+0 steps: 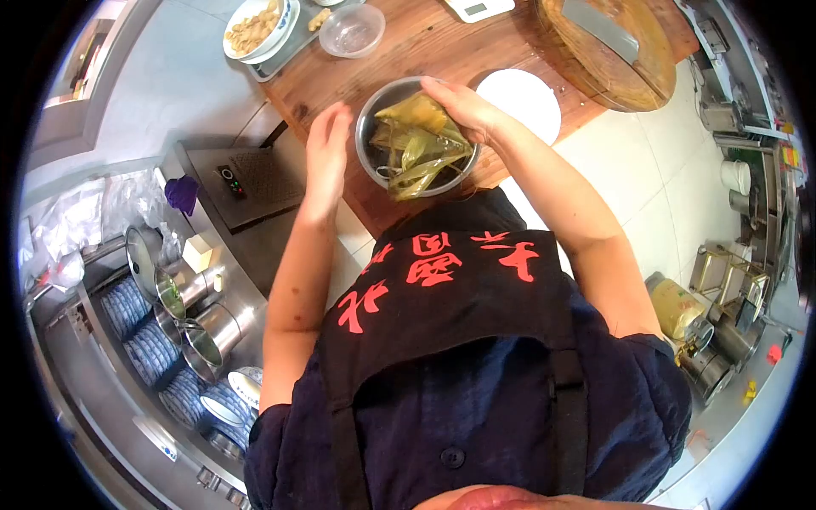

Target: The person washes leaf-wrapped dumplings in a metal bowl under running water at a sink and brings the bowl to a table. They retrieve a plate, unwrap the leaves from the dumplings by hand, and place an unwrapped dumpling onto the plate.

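A round metal bowl (364,161) sits near the front edge of the wooden table (399,47). Green and yellowish leaf-wrapped bundles (416,144) fill it, with some leaves hanging over its near rim. My right hand (459,109) is at the bowl's upper right, fingers stretched out along the rim and touching the bundles or the rim; it is open. Just left of the bowl my left hand (328,153) is raised with its fingers extended, apart from the bowl and holding nothing. A white round plate or lid (520,104) lies right of the bowl, partly behind my right forearm.
A clear plastic bowl (352,32) and a white bowl of pale pieces (252,34) stand at the back left. A cleaver (599,30) lies on a round wooden board (650,81) at the right. A white scale (478,8) is at the back. Pots (212,331) stand lower left.
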A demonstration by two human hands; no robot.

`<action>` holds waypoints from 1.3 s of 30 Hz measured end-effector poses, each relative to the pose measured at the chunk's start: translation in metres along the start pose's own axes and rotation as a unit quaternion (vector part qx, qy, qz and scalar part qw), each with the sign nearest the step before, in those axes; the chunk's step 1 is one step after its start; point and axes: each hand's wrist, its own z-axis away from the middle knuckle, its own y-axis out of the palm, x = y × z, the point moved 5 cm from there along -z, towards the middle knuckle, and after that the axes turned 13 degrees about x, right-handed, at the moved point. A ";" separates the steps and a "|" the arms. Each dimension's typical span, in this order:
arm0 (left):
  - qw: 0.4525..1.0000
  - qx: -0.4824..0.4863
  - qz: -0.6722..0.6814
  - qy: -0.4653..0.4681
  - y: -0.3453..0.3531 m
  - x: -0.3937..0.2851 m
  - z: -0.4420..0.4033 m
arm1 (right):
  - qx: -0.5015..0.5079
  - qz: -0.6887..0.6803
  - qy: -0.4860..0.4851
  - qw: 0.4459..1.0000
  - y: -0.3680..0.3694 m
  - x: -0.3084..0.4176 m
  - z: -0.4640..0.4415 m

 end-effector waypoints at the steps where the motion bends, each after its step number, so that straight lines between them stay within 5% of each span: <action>1: 0.999 0.052 -0.002 -0.006 0.007 -0.010 -0.009 | 0.029 0.044 0.028 0.998 0.003 0.002 -0.005; 4: 0.968 0.195 0.094 -0.129 0.024 -0.005 -0.032 | 0.051 0.219 0.134 0.965 0.033 0.033 0.006; 7: 0.946 0.253 0.073 -0.188 0.044 -0.020 -0.027 | 0.102 0.230 0.140 0.958 0.031 0.032 -0.009; 11: 0.968 0.168 0.029 -0.187 0.034 -0.003 -0.033 | 0.127 0.252 0.080 0.956 0.025 0.026 -0.009; 17: 0.918 0.080 0.264 -0.285 0.034 0.028 -0.012 | 0.099 0.235 0.048 0.966 -0.004 0.002 -0.007; 21: 0.891 0.102 0.311 -0.316 0.036 0.037 -0.004 | 0.066 0.283 0.001 0.957 0.005 0.016 0.004; 33: 0.821 0.175 0.426 -0.336 0.040 0.051 0.004 | 0.059 0.325 0.019 0.944 -0.003 0.026 0.001; 39: 0.820 0.188 0.493 -0.221 0.040 0.031 0.016 | 0.009 0.276 0.032 0.961 -0.019 0.023 0.000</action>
